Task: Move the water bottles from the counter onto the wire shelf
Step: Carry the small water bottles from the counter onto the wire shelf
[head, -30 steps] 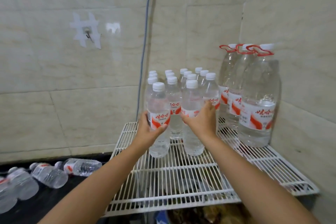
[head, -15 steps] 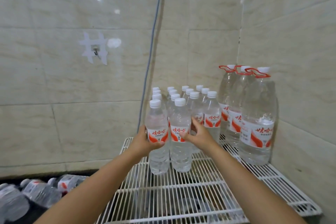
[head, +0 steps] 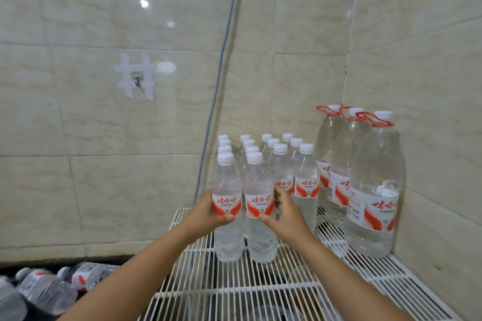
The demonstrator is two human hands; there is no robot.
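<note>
Clear plastic fills both our palms: our left hand (head: pixel 206 214) wraps the left front bottle (head: pixel 227 206) at its label, and our right hand (head: pixel 283 214) wraps the right front bottle (head: pixel 259 208) the same way, thumbs across the front. Both bottles stand upright at lower centre of the frame, touching each other, bases on the wire shelf (head: pixel 260 292), just in front of the rows of small bottles (head: pixel 284 164) already set there.

We judge this to be the placing step: the pair is set down and being squared against the rows. Next we need to let go without tipping them, since narrow bases sit uneasily on wire, then reach to the lower left, where more bottles (head: pixel 47 292) lie on their sides on the dark counter (head: pixel 34 316).

Right of the rows, three large jugs (head: pixel 373 190) with red handles stand on the shelf in the corner. Beige marbled wall tiles (head: pixel 78 21) surround everything; a taped hook (head: pixel 137 81) sits at left of centre, and a grey cable (head: pixel 221 60) runs down the wall behind the shelf.
</note>
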